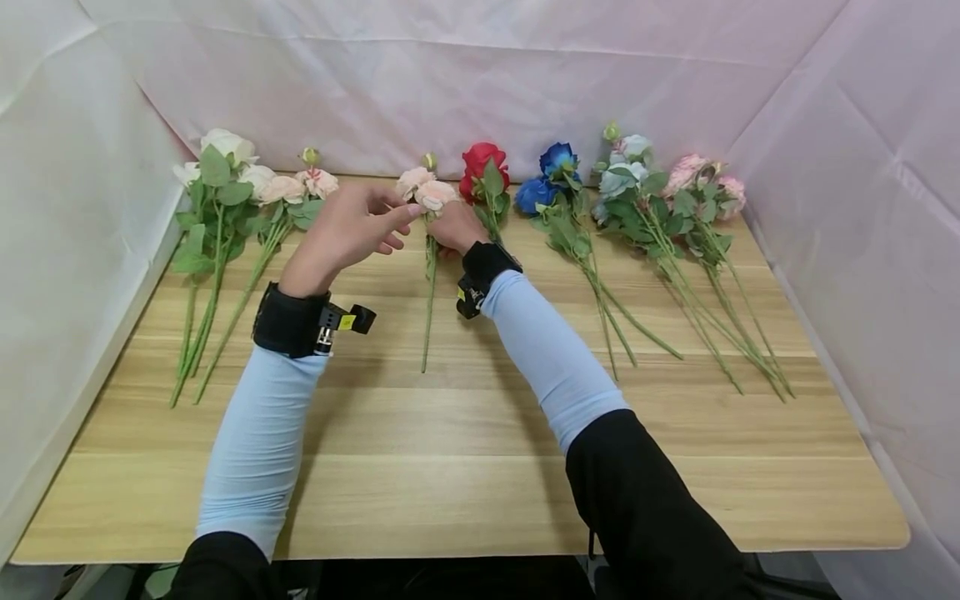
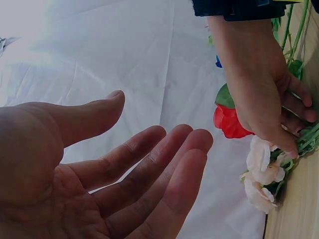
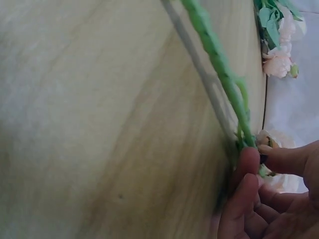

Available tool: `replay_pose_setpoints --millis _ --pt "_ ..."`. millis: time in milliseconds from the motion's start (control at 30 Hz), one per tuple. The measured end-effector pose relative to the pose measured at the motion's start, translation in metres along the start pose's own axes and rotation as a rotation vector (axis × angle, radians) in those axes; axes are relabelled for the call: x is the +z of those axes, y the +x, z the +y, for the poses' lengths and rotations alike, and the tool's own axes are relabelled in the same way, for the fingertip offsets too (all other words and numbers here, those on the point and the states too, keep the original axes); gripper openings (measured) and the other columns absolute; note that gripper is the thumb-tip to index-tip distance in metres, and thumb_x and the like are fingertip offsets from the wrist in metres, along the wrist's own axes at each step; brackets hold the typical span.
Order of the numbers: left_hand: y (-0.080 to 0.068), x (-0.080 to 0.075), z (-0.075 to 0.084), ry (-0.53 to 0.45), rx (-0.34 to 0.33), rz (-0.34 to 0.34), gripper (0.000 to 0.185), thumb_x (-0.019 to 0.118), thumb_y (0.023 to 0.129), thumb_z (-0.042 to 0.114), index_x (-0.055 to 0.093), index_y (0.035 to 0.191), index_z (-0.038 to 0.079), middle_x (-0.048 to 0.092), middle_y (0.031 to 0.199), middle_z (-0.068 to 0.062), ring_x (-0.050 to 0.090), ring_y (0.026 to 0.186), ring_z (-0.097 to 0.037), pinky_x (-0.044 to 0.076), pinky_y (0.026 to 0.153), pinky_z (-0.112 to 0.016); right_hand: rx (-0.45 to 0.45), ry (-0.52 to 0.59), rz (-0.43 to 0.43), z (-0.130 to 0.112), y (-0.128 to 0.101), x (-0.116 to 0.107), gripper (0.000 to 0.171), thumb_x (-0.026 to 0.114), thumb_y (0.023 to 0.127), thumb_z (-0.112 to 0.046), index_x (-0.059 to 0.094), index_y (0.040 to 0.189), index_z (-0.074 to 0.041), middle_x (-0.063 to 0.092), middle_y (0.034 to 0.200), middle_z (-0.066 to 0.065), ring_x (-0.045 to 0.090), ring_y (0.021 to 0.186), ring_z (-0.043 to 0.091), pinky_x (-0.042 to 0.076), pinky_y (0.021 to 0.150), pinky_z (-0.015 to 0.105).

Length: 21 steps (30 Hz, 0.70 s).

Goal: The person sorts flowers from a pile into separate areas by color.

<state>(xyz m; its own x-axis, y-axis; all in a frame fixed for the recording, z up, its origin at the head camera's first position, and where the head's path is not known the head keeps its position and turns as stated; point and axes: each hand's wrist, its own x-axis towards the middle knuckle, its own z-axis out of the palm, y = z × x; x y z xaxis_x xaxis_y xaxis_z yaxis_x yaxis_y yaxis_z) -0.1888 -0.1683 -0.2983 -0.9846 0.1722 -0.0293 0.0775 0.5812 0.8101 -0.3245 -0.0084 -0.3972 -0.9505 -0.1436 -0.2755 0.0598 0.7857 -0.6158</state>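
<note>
A pale pink artificial flower [image 1: 437, 197] lies near the back middle of the table, its green stem [image 3: 219, 64] pointing toward the front. My right hand [image 1: 457, 227] pinches that stem between thumb and fingers just below the blooms, as the right wrist view shows. To the left of the blooms, my left hand [image 1: 356, 229] is held in the air with its fingers loosely spread and nothing in it. In the left wrist view the left palm [image 2: 75, 199] is bare, and the blooms [image 2: 261, 169] hang past the right hand.
Left of my hands lie white flowers [image 1: 228, 146] and another pale pink spray [image 1: 283, 190]. To the right are a red rose [image 1: 483, 162], blue flowers [image 1: 558, 160], a light blue bunch [image 1: 626, 177] and a pink bunch [image 1: 686, 171]. White cloth [image 1: 480, 75] walls the wooden table [image 1: 465, 500].
</note>
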Motion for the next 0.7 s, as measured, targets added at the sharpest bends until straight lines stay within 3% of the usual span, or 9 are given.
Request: replay_pose_setpoints --millis 100,233,300,400,567,633,700 --pt "0.000 0.001 0.001 0.003 0.002 0.003 0.044 0.060 0.103 0.048 0.070 0.125 0.011 0.073 0.113 -0.012 0.075 0.086 -0.018 0.062 0.079 -0.030 -0.030 -0.003 -0.029 -0.001 -0.005 -0.007 0.018 0.060 0.100 -0.024 0.065 0.094 -0.007 0.056 0.068 0.002 0.061 0.053 0.017 0.053 0.054 0.028" --pt "-0.001 0.002 0.002 0.006 0.008 0.003 0.044 0.060 0.103 0.048 0.071 0.124 0.011 0.073 0.112 -0.013 0.075 0.087 -0.018 0.062 0.080 -0.031 -0.021 0.006 -0.099 -0.004 -0.018 -0.020 0.022 0.060 0.101 -0.026 0.064 0.106 -0.005 0.061 0.075 0.006 0.066 0.061 0.019 0.062 0.068 0.033" --pt "0.000 0.003 0.002 0.012 0.009 0.000 0.043 0.060 0.103 0.047 0.071 0.123 0.011 0.073 0.112 -0.012 0.075 0.087 -0.018 0.062 0.079 -0.030 -0.009 0.045 -0.142 -0.006 -0.026 -0.028 0.023 0.059 0.102 -0.026 0.061 0.111 -0.005 0.064 0.080 0.008 0.067 0.061 0.019 0.064 0.076 0.038" --pt "0.001 0.004 0.003 0.025 0.016 -0.015 0.041 0.061 0.103 0.045 0.071 0.122 0.010 0.073 0.111 -0.013 0.075 0.087 -0.018 0.062 0.076 -0.027 -0.035 0.112 -0.172 -0.007 -0.038 -0.040 0.018 0.058 0.102 -0.024 0.057 0.107 -0.006 0.064 0.082 0.011 0.067 0.061 0.020 0.064 0.084 0.044" --pt "0.002 0.006 0.004 0.037 0.017 -0.035 0.041 0.061 0.103 0.043 0.070 0.123 0.008 0.072 0.114 -0.014 0.076 0.090 -0.020 0.062 0.076 -0.027 -0.184 0.182 -0.133 -0.003 -0.061 -0.058 0.026 0.062 0.103 -0.024 0.062 0.086 -0.004 0.070 0.088 0.019 0.075 0.075 0.032 0.063 0.084 0.047" --pt "0.001 0.006 0.004 0.037 0.013 -0.035 0.040 0.061 0.104 0.042 0.069 0.123 0.008 0.071 0.114 -0.015 0.076 0.091 -0.022 0.062 0.077 -0.029 -0.219 0.203 -0.119 0.001 -0.072 -0.063 0.027 0.063 0.104 -0.026 0.065 0.088 -0.004 0.071 0.095 0.020 0.075 0.079 0.032 0.064 0.082 0.044" --pt "0.001 0.007 0.005 0.037 0.015 -0.039 0.039 0.061 0.104 0.041 0.069 0.123 0.007 0.070 0.115 -0.016 0.075 0.091 -0.023 0.062 0.078 -0.029 -0.230 0.234 -0.111 0.005 -0.085 -0.067 0.023 0.064 0.103 -0.029 0.069 0.100 -0.007 0.071 0.101 0.019 0.075 0.078 0.029 0.064 0.080 0.042"
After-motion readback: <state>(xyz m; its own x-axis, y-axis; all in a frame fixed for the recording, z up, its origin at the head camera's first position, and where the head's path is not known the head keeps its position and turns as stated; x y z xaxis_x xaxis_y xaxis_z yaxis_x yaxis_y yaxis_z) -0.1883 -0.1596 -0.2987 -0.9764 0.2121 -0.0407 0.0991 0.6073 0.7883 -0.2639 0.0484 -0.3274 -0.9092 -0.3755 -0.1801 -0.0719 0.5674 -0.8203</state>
